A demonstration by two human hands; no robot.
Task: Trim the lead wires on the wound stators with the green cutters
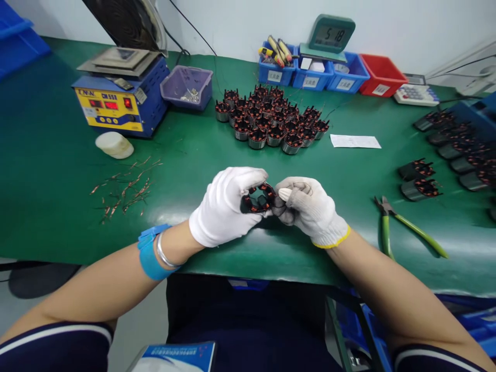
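Observation:
My left hand, in a white glove, is wrapped round a motor stator, a black ring with copper windings whose open face is turned up toward me. At the stator's right side, my right hand in a greyish knit glove with a yellow cuff has its fingertips pinched together. Whether a wire end lies in that pinch is too small to make out. Several more stators stand grouped on the green table beyond my hands.
Green-handled cutters lie open at right, near further stators. Copper wire scraps are scattered at left, below a white block and a blue-yellow soldering unit. A paper slip, a purple bin and a red bin stand farther back.

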